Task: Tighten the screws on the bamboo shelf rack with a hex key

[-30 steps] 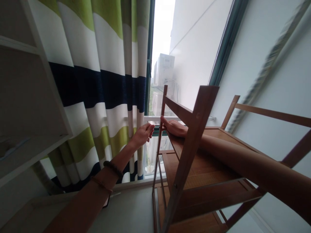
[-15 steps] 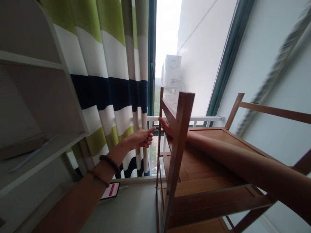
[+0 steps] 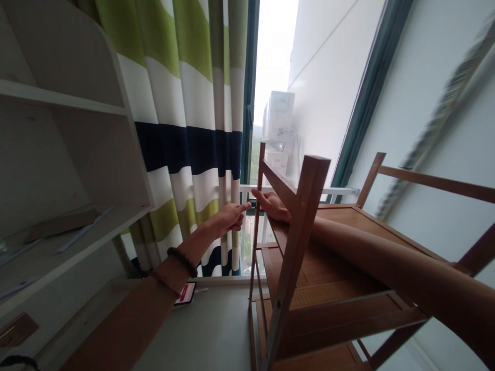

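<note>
A brown wooden shelf rack (image 3: 309, 206) with several tiers stands on the right, its near post rising in front of my right forearm. My right arm reaches across the top board, and my right hand (image 3: 274, 205) is closed at the rack's far post (image 3: 260, 180), part of it behind the side rail. My left hand (image 3: 228, 217), with beaded bracelets at its wrist, comes to the same post from the left. Its thumb and forefinger are pressed together and the other fingers curled. A small dark thing shows at its fingertips, too small to name.
Left stands a white shelf unit (image 3: 139, 154) with papers and cardboard (image 3: 64, 225) inside. A striped curtain (image 3: 193, 103) hangs beside the window. A phone (image 3: 186, 293) lies on the white surface (image 3: 209, 330) below. A white railing (image 3: 340, 191) runs behind the rack.
The view has shifted slightly left, so more of the white shelf unit shows. More of my right hand is visible beside the far post. My left hand stays close to that post.
</note>
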Demonstrator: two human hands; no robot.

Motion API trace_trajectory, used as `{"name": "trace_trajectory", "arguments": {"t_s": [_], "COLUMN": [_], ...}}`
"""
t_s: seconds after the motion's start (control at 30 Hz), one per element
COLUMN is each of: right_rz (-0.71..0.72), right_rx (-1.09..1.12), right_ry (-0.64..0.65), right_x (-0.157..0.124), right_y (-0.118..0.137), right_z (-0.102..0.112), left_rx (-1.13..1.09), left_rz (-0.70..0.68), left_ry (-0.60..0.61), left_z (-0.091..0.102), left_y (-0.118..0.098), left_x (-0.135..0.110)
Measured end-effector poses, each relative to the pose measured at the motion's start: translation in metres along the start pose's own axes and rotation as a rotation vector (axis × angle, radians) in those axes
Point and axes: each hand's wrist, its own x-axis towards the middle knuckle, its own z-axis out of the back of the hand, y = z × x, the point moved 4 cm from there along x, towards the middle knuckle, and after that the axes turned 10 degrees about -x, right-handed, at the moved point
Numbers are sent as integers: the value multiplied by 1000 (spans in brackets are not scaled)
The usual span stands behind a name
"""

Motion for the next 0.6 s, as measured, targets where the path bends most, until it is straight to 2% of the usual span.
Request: {"name": "trace_trajectory", "arguments": {"t_s": [0.07, 0.13, 0.3, 0.37, 0.43, 0.53, 0.6], "right_rz": [23, 49, 79, 79, 75, 52, 39], "right_rx": [28, 42, 37, 40, 43, 63, 84], "right_ry": [8, 10, -10, -18, -22, -21, -24], "right_x": [-1, -2, -3, -4, -4, -4, -4], "right_y": [1, 1, 2, 4, 6, 7, 6], "right_z": [1, 2, 6, 7, 8, 7, 7], "left_rx": [-16, 21, 399, 449, 281, -71, -201], "left_rz": [-1, -77, -527, -640, -617, -496, -417], "left_ry": [9, -7, -61, -42, 4, 38, 67], "left_z": [-4, -6, 3, 6, 8, 8, 6], "left_y": [0, 0, -2, 1, 7, 17, 21], "left_x": [1, 2, 0, 0, 5, 12, 15]}}
